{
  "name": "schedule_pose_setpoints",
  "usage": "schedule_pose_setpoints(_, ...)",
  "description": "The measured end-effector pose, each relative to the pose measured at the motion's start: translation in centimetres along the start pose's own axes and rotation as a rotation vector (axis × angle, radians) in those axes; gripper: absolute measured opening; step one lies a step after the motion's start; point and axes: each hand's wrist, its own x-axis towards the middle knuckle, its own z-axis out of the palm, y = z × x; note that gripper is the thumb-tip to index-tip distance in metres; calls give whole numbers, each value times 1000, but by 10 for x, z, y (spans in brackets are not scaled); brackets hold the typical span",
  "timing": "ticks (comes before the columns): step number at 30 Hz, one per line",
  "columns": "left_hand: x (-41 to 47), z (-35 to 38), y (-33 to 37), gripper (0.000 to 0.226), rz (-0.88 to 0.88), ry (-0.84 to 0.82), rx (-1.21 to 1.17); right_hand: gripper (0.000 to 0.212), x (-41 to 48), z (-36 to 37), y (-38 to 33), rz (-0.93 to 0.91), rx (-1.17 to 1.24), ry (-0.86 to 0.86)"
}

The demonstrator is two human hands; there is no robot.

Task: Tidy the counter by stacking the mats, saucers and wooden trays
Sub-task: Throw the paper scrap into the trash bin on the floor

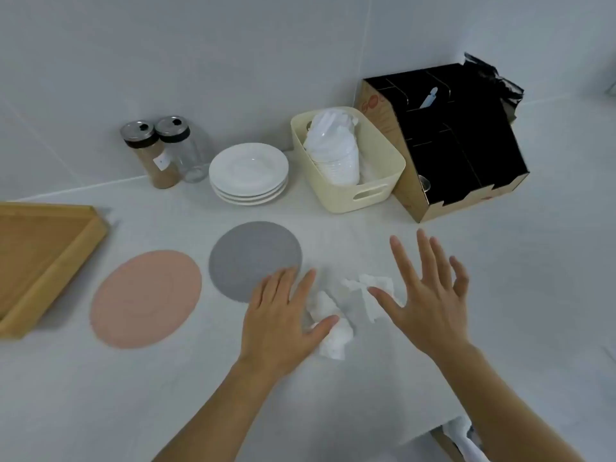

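Hovering over desk [500,295], both hands spread wide, holding nothing: left hand [283,315] overlaps near edge of grey mat [255,258], right hand [430,295] above crumpled tissue [336,328]. Pink mat [146,298] just left of grey. Saucers [248,173] already stacked far centre; wooden trays [36,258] far left. Best: pinch grey mat's rim, lay squarely on pink.

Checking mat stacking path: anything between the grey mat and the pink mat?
Nothing visible. The grey mat and pink mat lie flat side by side with bare counter between. The left hand already overlaps the grey mat's near edge; the crumpled tissue lies on the far side.
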Motion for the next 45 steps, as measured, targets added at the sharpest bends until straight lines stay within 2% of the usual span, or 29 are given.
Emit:
schedule_pose_setpoints(6, 2, 21, 18, 72, 63, 24, -61, 72, -8, 10, 1, 31, 27, 29)
schedule_pose_setpoints(11, -4, 35, 24, 39, 123, 56, -41, 66, -10, 17, 2, 39, 69, 25)
schedule_pose_setpoints(13, -4, 37, 25, 32, 128, 99, -20, 62, -9, 20, 3, 24, 108, 44)
schedule_pose_setpoints(19, -5, 37, 24, 45, 91, 112, -62, 66, -8, 26, -4, -11, 165, -12)
schedule_pose_setpoints(23, -10, 30, 24, 11, 37, 110, -275, 69, -5, 28, -18, 30, 183, -92)
schedule_pose_setpoints(28, -20, 14, 31, 17, -67, 38, -478, 52, 5, 37, -41, 11, 105, -60)
schedule_pose_setpoints(32, -22, 2, 28, 9, -35, 115, -432, 40, 9, 49, -49, -57, 49, -3)
schedule_pose_setpoints(38, -26, -6, 15, 7, -56, 141, -418, 36, 11, 55, -45, -174, 5, 166)
schedule_pose_setpoints(45, -9, -15, 24, 18, 22, 108, -361, 33, -1, 16, -27, -15, 112, 249)
